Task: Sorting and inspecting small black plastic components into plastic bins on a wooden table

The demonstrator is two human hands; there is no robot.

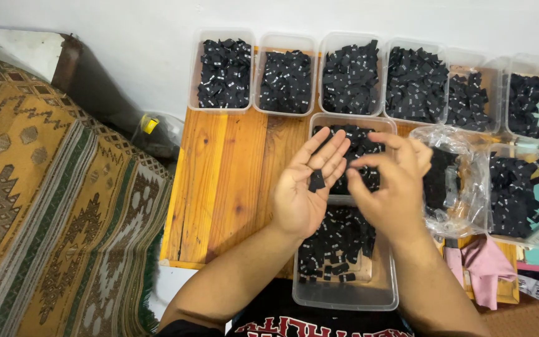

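My left hand is held palm up over the wooden table, fingers spread, with one small black fabric label lying on the palm. My right hand hovers just right of it, fingers curled with thumb and forefinger close together near the left fingertips; whether it pinches a label I cannot tell. Below both hands sits a clear plastic tub partly filled with black labels. Another clear tub of labels lies behind the hands.
Several clear tubs of black labels line the back of the table. A clear plastic bag and another tub of labels lie right. A pink cloth, a patterned rug at left, a yellow-capped bottle.
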